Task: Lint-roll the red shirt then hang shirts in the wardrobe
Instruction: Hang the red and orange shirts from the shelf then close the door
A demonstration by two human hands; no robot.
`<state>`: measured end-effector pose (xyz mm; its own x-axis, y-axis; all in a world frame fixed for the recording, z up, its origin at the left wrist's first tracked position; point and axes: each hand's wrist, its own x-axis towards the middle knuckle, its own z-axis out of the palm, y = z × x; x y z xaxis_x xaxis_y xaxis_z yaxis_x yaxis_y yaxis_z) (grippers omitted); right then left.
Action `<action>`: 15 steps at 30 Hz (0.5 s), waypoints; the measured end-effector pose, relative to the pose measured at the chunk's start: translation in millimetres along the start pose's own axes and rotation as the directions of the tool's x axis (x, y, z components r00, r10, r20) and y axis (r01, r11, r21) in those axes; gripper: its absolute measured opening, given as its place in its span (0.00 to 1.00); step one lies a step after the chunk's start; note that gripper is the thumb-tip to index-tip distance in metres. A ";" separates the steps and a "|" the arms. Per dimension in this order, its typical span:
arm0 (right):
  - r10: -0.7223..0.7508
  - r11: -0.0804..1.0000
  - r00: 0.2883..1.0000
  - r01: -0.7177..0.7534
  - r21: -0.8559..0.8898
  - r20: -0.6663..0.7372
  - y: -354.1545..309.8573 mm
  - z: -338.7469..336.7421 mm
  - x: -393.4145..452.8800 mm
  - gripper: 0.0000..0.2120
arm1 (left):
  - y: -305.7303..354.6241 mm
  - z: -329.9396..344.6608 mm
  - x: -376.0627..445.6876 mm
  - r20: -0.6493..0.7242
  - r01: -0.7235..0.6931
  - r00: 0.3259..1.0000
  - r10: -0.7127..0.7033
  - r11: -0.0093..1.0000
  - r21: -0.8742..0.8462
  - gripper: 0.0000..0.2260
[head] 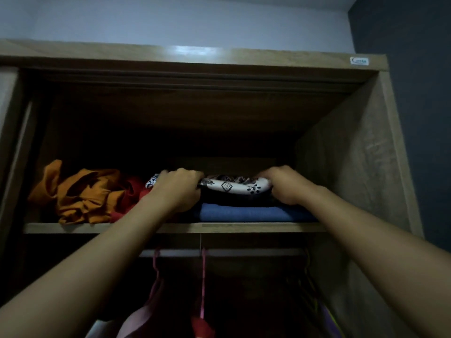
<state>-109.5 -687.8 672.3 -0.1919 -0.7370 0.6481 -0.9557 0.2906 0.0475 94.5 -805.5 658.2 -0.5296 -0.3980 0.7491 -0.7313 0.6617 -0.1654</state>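
Both my arms reach up to the wardrobe's top shelf (pixel 170 227). My left hand (pixel 179 189) and my right hand (pixel 284 185) each grip one end of a folded white garment with a black pattern (pixel 234 187). It lies on top of a dark folded piece and a folded blue cloth (pixel 253 213). A red garment (pixel 133 191) sits crumpled just left of my left wrist, partly hidden by it. Below the shelf, a hanging rail (pixel 244 252) carries pink hangers (pixel 203 276) with clothes, one of them red (pixel 201 328).
A crumpled orange garment (pixel 80 193) fills the shelf's left side. The wardrobe's right wall (pixel 353 167) stands close to my right hand. The interior is dark. More hangers (pixel 308 284) hang at the rail's right end.
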 end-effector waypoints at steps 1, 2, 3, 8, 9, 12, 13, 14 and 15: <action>-0.018 0.999 0.999 0.017 -0.048 -0.031 0.7 -5.8 1.1 0.19 | -0.2 -2.3 1.2 -0.007 -0.005 1.000 0.004 1.000 -0.026 0.14; -0.029 0.996 0.998 0.024 -0.090 -0.059 2.9 -12.4 3.1 0.17 | -1.5 -3.7 6.0 -0.003 -0.001 1.000 0.000 0.998 -0.065 0.15; -0.023 0.990 0.997 0.013 -0.144 -0.072 4.9 -19.8 1.8 0.17 | 1.6 -3.5 12.1 0.021 -0.006 1.000 0.009 0.995 -0.100 0.15; 0.038 0.935 0.996 -0.063 -0.348 -0.079 26.8 -28.9 -18.9 0.15 | 39.1 9.6 30.0 0.233 -0.080 0.963 0.132 0.973 -0.218 0.16; 0.053 0.933 0.997 -0.070 -0.352 -0.057 29.3 -26.4 -25.6 0.14 | 44.2 11.3 31.2 0.273 -0.095 0.949 0.155 0.971 -0.219 0.17; 0.098 0.944 0.995 -0.082 -0.319 0.036 34.3 -16.9 -39.8 0.13 | 52.5 10.7 27.5 0.349 -0.102 0.920 0.180 0.968 -0.228 0.16; 0.123 0.951 0.991 -0.101 -0.292 0.059 33.2 -15.6 -42.6 0.12 | 54.3 9.1 26.0 0.370 -0.093 0.913 0.173 0.970 -0.224 0.16; 0.143 0.956 0.986 -0.116 -0.268 0.084 31.4 -16.2 -43.5 0.11 | 54.8 6.5 25.0 0.391 -0.080 0.906 0.161 0.973 -0.217 0.16; 0.168 0.960 0.978 -0.134 -0.246 0.123 29.7 -18.8 -42.8 0.11 | 54.2 3.3 24.6 0.424 -0.061 0.894 0.146 0.977 -0.206 0.16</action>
<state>-125.5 -636.2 660.3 -0.3759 -0.7467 0.5488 -0.8365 0.5283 0.1457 40.5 -781.5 665.6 -0.7621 -0.5288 0.3736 -0.5931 0.8016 -0.0752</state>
